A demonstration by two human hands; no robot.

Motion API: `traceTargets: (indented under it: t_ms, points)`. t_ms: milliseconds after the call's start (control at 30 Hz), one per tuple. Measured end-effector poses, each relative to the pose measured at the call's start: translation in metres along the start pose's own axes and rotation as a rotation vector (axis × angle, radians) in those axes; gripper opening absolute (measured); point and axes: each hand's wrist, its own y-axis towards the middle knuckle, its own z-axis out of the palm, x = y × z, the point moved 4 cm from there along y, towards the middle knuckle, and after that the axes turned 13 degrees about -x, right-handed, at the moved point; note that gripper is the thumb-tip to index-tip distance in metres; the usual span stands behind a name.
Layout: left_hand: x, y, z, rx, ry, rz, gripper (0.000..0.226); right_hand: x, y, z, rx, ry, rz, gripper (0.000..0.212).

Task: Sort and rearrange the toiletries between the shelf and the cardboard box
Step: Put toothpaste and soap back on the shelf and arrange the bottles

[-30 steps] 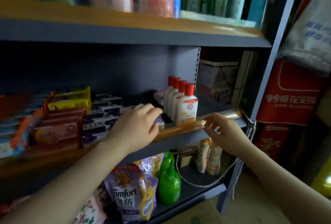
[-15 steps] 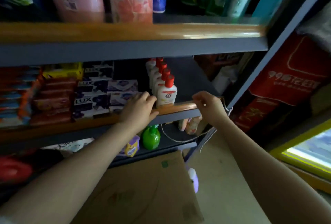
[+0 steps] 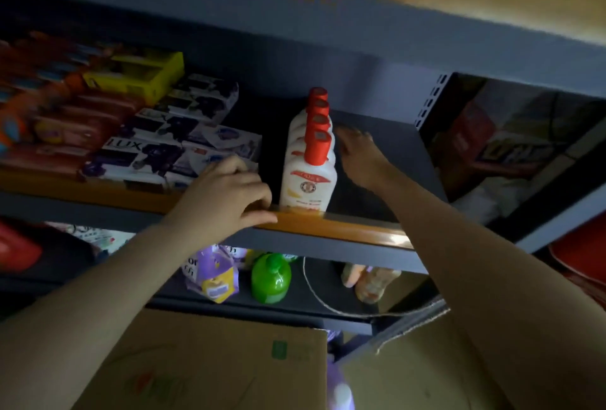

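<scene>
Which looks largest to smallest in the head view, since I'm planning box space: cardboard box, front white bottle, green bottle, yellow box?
1. cardboard box, though it is nearest the camera
2. front white bottle
3. yellow box and green bottle: look alike; not ranked

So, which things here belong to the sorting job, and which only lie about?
For the job: white bottles with red caps, soap boxes, cardboard box, shelf, both hands.
Lying about: rope, red bags on the right.
</scene>
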Motion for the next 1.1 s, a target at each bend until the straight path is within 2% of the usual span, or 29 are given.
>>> traceTargets:
  t_ms: [100,167,233,367,467,533,567,633,700,800,867,1033,1100]
  points:
    - [0.003,0.002,-0.001,0.011,-0.049,0.002,0.039,-0.006,0.021,0.026,0.123,-0.014,-0.016,0.021]
    - [0.003,0.003,0.000,-0.001,-0.068,-0.012,0.039,-0.008,0.027,0.032,0.189,-0.106,-0.026,0.016]
    - [0.004,0.002,0.001,-0.007,-0.062,-0.015,0.037,-0.009,0.027,0.027,0.205,-0.218,-0.068,0.034]
    - [0.003,-0.001,0.003,-0.013,-0.033,-0.032,0.036,-0.014,0.013,0.006,0.123,-0.215,-0.105,0.040]
    - [0.003,0.000,0.000,-0.010,-0.034,-0.076,0.037,-0.019,-0.002,-0.013,-0.072,-0.198,-0.094,0.032]
    - [0.003,0.001,-0.001,-0.005,-0.019,-0.100,0.042,-0.026,-0.003,-0.020,-0.208,-0.039,0.060,0.032]
    - [0.003,0.001,-0.002,0.000,0.005,-0.108,0.045,-0.032,0.001,-0.019,-0.229,0.014,0.181,0.040]
    - [0.000,0.001,-0.003,0.018,0.083,-0.135,0.056,-0.041,0.005,-0.011,-0.102,-0.020,0.401,0.059]
    - [-0.003,-0.001,-0.003,0.055,0.148,-0.191,0.069,-0.045,0.004,-0.007,0.033,-0.058,0.475,0.058]
    - [-0.007,-0.004,-0.003,0.112,0.221,-0.253,0.075,-0.043,-0.006,-0.014,0.128,0.246,0.543,0.044]
    - [-0.008,-0.004,-0.004,0.138,0.227,-0.281,0.077,-0.042,-0.010,-0.018,0.145,0.361,0.541,0.041]
    - [-0.006,-0.001,-0.006,0.138,0.200,-0.296,0.078,-0.033,0.000,-0.021,-0.155,0.697,0.538,0.027]
    - [-0.005,-0.002,-0.006,0.129,0.189,-0.312,0.077,-0.030,0.001,-0.015,-0.215,0.817,0.577,0.028]
